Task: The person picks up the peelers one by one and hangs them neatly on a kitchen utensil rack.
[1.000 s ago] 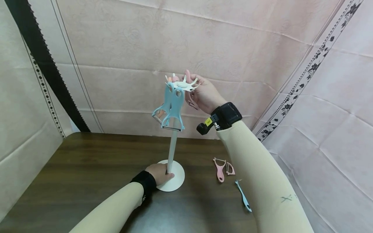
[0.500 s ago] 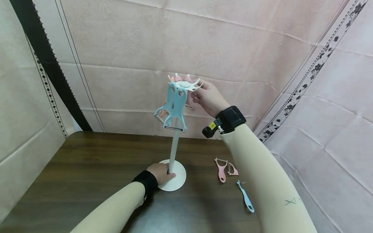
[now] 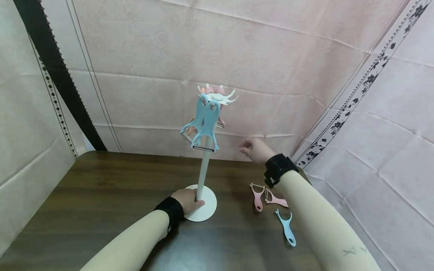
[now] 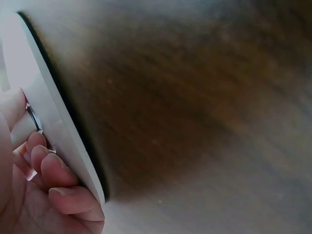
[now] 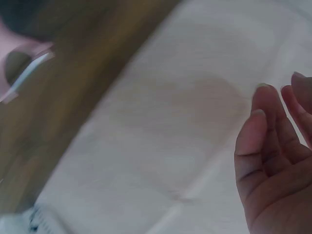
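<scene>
A white stand (image 3: 202, 173) with a round base and a crown of curved hooks stands upright on the table. My left hand (image 3: 184, 200) holds the foot of its pole; in the left wrist view the thumb and fingers (image 4: 58, 170) curl in close over the base (image 4: 63, 117). Two light blue peelers (image 3: 209, 120) hang at the front of the crown. Behind them are pink peelers (image 3: 221, 90) and an orange one, mostly hidden. Off to the right, my right hand (image 3: 256, 149) is in the air, fingers loosely bent and holding nothing.
On the brown table (image 3: 118, 195), right of the stand, lie a pink peeler (image 3: 258, 201), a second pink peeler (image 3: 278, 201) and a blue peeler (image 3: 288, 232). Pale cloth (image 3: 162, 105) hangs behind the table and at both sides.
My right hand has let go of a pink peeler, which now hangs on the crown. It has moved down and right, away from the stand. My left hand has kept its hold.
</scene>
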